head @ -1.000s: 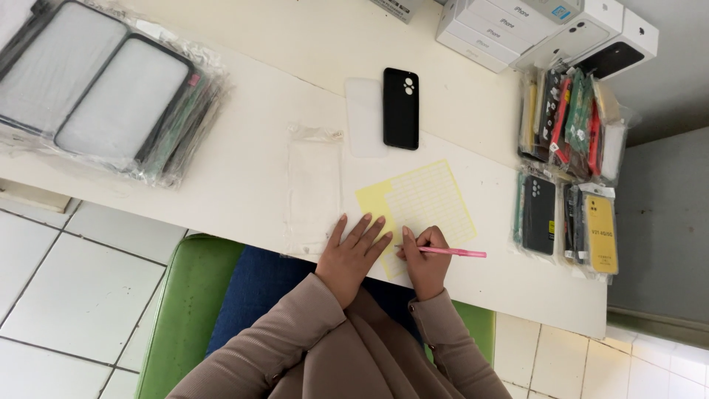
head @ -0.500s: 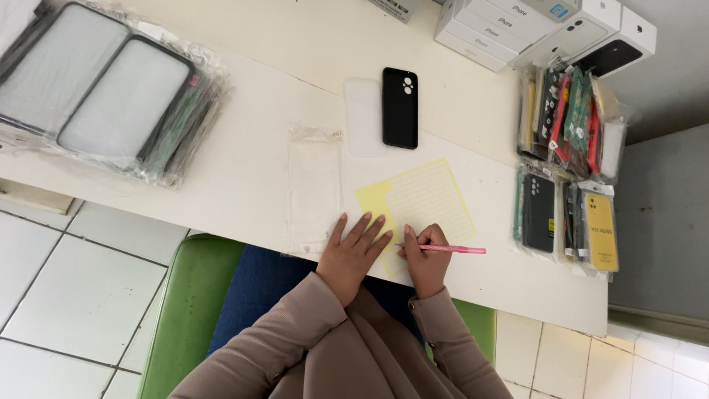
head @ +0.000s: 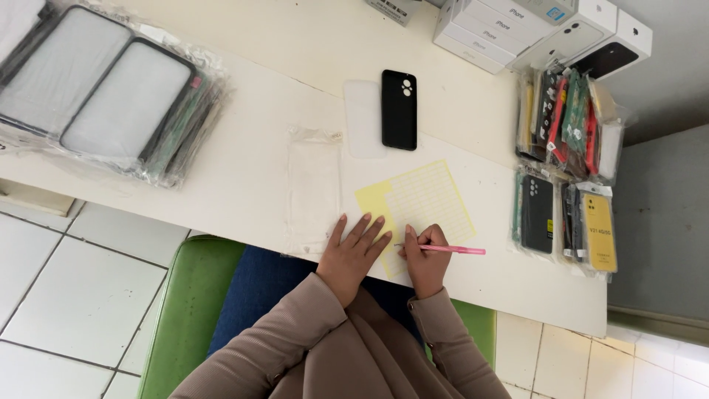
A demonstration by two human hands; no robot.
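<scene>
While the left hand [head: 353,255] lies flat with fingers spread, its grip released, on the near edge of the white surface [head: 244,177], it presses the lower left corner of a yellow label sheet [head: 416,207]. That sheet is thin paper, ruled into fine rows of small rectangles; its lower part is hidden under both hands. The right hand [head: 427,258], just at 3 o'clock of the left, has its grip clenched around a slim pink pen [head: 447,250], which lies almost level and points toward 9 o'clock; its tip is too small to make out.

At 12 o'clock of the sheet lies a matte black phone case [head: 399,109], rounded at the corners, with a translucent case [head: 364,118] touching its left side. A clear, crinkled plastic sleeve [head: 314,188] lies at 9 o'clock of the sheet.

At 10 o'clock, glossy bagged tablet covers [head: 111,96] are stacked, cut off by the frame's left edge. At 3 o'clock stand 2 rows of bagged cases [head: 565,177] in mixed colours, and at 1 o'clock white cardboard boxes [head: 517,29], partly cropped. Beige ribbed sleeves [head: 295,347] cover both arms.
</scene>
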